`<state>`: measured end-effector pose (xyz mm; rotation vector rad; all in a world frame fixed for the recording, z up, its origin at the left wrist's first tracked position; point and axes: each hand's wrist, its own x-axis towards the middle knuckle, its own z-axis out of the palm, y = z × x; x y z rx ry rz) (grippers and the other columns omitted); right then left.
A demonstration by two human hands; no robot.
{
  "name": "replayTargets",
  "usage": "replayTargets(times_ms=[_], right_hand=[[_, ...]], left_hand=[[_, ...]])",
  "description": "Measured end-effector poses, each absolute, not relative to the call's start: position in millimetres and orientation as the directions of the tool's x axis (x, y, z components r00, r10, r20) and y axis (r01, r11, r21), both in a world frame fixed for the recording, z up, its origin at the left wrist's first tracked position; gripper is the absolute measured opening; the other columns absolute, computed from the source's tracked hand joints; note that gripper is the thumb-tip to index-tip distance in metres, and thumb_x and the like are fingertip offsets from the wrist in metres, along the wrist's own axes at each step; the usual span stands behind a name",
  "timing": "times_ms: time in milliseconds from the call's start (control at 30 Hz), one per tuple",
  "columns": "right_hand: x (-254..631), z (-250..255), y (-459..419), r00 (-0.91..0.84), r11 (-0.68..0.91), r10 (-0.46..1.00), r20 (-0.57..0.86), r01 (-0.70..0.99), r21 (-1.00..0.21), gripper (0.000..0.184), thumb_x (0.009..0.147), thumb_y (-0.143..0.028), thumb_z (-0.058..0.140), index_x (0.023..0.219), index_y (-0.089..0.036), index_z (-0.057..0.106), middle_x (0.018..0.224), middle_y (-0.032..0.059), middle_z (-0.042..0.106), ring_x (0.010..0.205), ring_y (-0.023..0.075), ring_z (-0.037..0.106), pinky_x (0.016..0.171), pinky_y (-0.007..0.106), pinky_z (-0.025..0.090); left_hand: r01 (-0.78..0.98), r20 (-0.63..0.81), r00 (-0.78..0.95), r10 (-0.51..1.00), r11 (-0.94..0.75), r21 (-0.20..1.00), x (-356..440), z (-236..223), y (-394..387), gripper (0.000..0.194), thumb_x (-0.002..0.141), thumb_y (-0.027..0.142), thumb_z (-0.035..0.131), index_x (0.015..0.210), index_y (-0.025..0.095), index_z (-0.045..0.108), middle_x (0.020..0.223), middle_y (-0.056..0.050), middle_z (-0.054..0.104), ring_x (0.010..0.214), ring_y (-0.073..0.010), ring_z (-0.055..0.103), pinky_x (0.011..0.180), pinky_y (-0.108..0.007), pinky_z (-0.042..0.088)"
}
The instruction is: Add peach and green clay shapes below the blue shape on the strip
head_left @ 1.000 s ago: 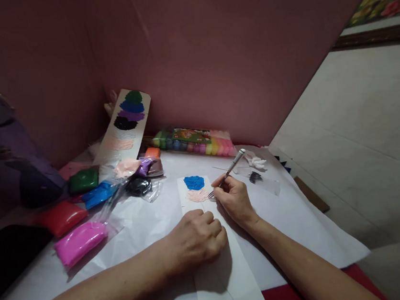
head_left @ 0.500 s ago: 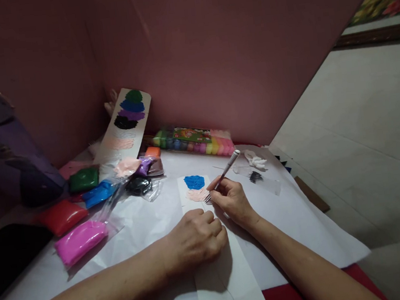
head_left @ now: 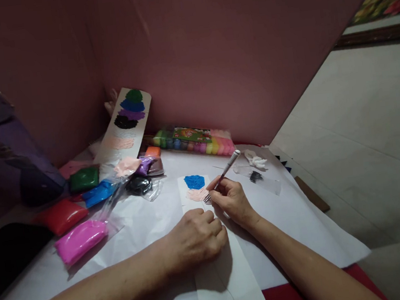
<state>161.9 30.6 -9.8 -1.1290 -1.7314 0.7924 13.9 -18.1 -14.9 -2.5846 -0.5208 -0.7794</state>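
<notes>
My right hand is closed in a pen-like grip round a fork with a striped handle. The fork's tines touch the lower right edge of a peach clay patch, which has a ridged surface. Just above it sits a blue clay patch. Both patches are on a long white card with a thin line drawn down it. My left hand rests as a fist on the card below the patches, its fingertips curled out of sight.
Bagged clay lumps, including a pink one and a red one, lie at the left. A card with coloured clay patches leans at the back, beside a clay pack. White clay scraps and a black scrap lie right.
My right hand has shifted slightly left with the fork, its tines moving from the peach patch's right edge to lower left. My left hand has stayed in place.
</notes>
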Motion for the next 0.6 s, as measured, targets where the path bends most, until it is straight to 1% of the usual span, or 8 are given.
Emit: replayTargets(times_ms=[133,300,600], right_hand=[[162.1,-10.1,31.6,-0.167,0.373,0.928,0.334,0.362,-0.854,0.010,0.071,-0.016,0.052,0.076,-0.015,0.060,0.057,-0.0024,0.055,0.051,0.0112,0.049,0.049,0.022,0.038],[161.5,-10.0,33.6,-0.061,0.360,0.930,0.362,0.344,-0.867,0.010,0.068,-0.015,0.051,0.074,-0.015,0.058,0.057,-0.0027,0.054,0.049,0.0109,0.047,0.048,0.022,0.038],[161.6,-9.2,32.9,-0.113,0.371,0.928,0.356,0.380,-0.848,0.011,0.068,-0.015,0.051,0.075,-0.015,0.060,0.058,-0.0017,0.056,0.052,0.0114,0.049,0.050,0.022,0.040]], left_hand=[[0.450,0.590,0.774,0.231,-0.856,-0.255,14.0,-14.9,-18.1,0.015,0.084,0.010,0.048,0.071,0.014,0.055,0.063,-0.002,0.057,0.057,-0.0154,0.047,0.046,-0.031,0.028],[0.460,0.597,0.769,0.230,-0.848,-0.265,13.8,-13.8,-18.5,0.014,0.084,0.010,0.049,0.072,0.015,0.056,0.062,-0.002,0.056,0.057,-0.0157,0.047,0.046,-0.031,0.029],[0.451,0.580,0.781,0.232,-0.852,-0.266,13.7,-12.2,-18.6,0.014,0.084,0.010,0.049,0.072,0.015,0.055,0.062,-0.002,0.057,0.057,-0.0155,0.048,0.046,-0.030,0.029]])
